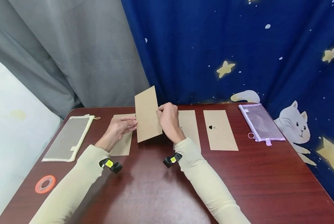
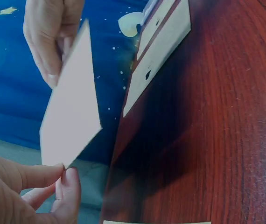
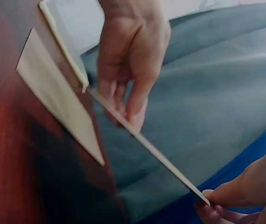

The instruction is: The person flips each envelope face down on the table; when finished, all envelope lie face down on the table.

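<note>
A thin kraft-brown booklet (image 1: 146, 115) is held up, tilted, over the far middle of the table, its plain face toward the head camera. My left hand (image 1: 117, 129) pinches its left edge between thumb and fingers. At the opposite edge, the thumb and fingers of my right hand (image 1: 169, 121) pinch it too. The right wrist view shows the booklet (image 3: 158, 154) nearly edge-on between both hands. Beneath my left hand lies a similar brown booklet (image 1: 123, 146). Another booklet (image 1: 190, 127), partly hidden by my right hand, has a small black mark.
Farther right lies one more marked booklet (image 1: 221, 133), then a purple mesh zip pouch (image 1: 263, 123). A pale yellow mesh pouch (image 1: 67, 138) rests at the left, with an orange tape roll (image 1: 45, 184) nearer. Curtains (image 1: 211, 46) hang behind the dark red table (image 1: 253, 180).
</note>
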Demonstrator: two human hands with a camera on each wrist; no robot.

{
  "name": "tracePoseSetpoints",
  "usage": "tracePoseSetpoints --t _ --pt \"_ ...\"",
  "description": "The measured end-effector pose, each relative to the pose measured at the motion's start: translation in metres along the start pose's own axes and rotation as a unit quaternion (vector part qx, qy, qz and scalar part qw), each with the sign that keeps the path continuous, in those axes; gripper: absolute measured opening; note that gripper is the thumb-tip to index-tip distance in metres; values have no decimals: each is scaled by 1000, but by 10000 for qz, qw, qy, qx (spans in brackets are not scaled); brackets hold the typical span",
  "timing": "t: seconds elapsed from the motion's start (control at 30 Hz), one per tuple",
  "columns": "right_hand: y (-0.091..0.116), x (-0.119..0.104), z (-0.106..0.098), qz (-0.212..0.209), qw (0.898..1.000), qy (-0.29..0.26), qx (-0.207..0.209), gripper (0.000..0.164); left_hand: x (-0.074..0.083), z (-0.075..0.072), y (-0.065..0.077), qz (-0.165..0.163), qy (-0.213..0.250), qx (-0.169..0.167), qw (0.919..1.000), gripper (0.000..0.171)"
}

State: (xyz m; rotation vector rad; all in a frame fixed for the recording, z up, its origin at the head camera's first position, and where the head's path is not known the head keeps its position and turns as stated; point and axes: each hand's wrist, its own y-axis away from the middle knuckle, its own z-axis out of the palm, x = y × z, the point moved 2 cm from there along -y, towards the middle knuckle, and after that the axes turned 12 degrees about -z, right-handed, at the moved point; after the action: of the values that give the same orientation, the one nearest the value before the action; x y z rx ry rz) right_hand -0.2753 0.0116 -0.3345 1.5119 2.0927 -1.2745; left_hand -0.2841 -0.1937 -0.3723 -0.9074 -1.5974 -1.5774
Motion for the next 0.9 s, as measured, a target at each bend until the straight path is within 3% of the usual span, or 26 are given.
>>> tracePoseSetpoints --t 0.2,0.47,0.6,0.73,0.83,0.9 --pt "6 30 10 724 9958 -555 -66 13 -3 0 0 541 -909 739 9916 36" --pt "18 56 28 1308 9888 -678 -226 7 -16 1 -11 603 -2009 1091 9716 27" --pt "22 61 36 1321 9898 -369 -387 7 -23 4 -15 1046 -2887 1387 9415 21" --pt "27 64 43 1292 9884 -142 -782 39 -29 9 -15 1621 -3589 1659 9041 15" --pt "31 65 47 1192 9880 -129 -977 54 -32 12 -14 1786 -3824 1730 8899 14" --pt "31 65 48 1103 9890 -54 -985 56 -33 14 -14 1764 -3920 1786 8851 13"
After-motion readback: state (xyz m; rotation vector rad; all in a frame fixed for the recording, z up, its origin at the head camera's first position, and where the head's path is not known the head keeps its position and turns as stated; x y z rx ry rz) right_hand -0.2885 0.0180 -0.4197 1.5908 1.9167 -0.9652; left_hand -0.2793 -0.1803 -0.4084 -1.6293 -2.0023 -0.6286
